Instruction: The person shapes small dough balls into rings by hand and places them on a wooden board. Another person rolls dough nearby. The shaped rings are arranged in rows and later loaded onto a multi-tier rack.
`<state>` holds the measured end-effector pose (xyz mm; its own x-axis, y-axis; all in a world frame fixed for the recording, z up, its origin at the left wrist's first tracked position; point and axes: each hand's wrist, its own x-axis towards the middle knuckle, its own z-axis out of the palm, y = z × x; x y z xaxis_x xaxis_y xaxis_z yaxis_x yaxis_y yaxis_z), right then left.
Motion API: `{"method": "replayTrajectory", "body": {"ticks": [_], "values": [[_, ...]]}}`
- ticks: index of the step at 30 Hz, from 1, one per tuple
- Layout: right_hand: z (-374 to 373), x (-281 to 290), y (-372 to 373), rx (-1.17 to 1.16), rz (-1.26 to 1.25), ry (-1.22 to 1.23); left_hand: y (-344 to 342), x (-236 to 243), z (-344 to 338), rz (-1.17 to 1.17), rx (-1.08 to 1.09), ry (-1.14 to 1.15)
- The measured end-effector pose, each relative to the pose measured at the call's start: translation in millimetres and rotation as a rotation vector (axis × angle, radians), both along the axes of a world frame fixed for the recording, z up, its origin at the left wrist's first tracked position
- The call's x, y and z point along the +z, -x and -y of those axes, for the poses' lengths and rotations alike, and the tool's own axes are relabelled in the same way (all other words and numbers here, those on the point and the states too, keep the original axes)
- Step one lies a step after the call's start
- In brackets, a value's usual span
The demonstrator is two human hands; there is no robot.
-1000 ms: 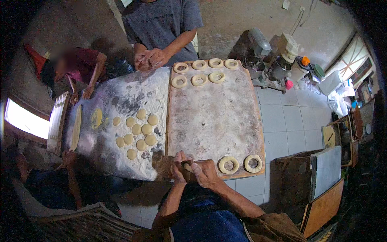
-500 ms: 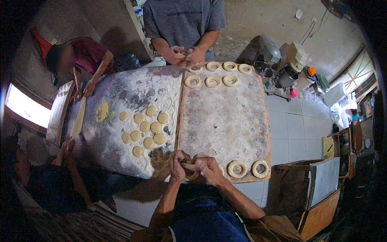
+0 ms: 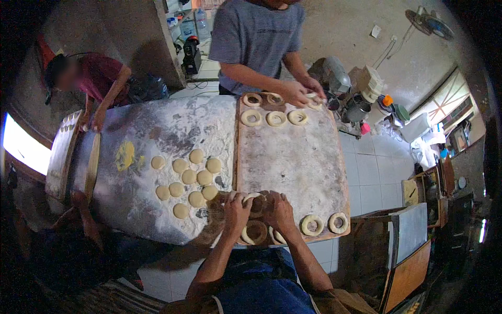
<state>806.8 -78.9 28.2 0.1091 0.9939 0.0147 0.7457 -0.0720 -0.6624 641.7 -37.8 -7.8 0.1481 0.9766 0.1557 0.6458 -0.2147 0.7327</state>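
Grip: While the left hand (image 3: 238, 209) has its fingers closed on a ring of dough (image 3: 253, 197), the right hand (image 3: 278, 212) curls at the ring's other side; whether it grips there, I cannot tell.
Held ring: between the two hands, over the near left part of the floured board (image 3: 290, 162); whether it touches the wood is hidden.
Near edge: two whole rings (image 3: 304, 225) lie to the right of the right hand, and two more are partly covered by the hands and wrists.
Table: left of the board, the metal table (image 3: 123, 209) bears flattened dough rounds (image 3: 196, 198), flour around them, a yellow smear (image 3: 125, 155) and a long dough strip (image 3: 92, 167).
Far edge: more rings stand in two rows; a co-worker in a grey shirt (image 3: 256, 42) has both hands at one near the corner.
Wall: a fan (image 3: 438, 26) hangs high at the right.
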Motion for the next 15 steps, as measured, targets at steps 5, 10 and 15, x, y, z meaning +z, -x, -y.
{"method": "replayTrajectory", "body": {"ticks": [5, 10, 15], "values": [[-42, -3, 58, 0.177, 0.197, -0.261, 40, -2, 21, 0.084, 0.065, -0.085], [-90, -33, 139, 0.194, 0.307, -0.201, 125, -5, 35, 0.223, 0.166, -0.08], [-89, -3, 140, 0.428, -0.073, -0.018, 162, -5, 25, 0.814, 0.369, 0.659]]}}
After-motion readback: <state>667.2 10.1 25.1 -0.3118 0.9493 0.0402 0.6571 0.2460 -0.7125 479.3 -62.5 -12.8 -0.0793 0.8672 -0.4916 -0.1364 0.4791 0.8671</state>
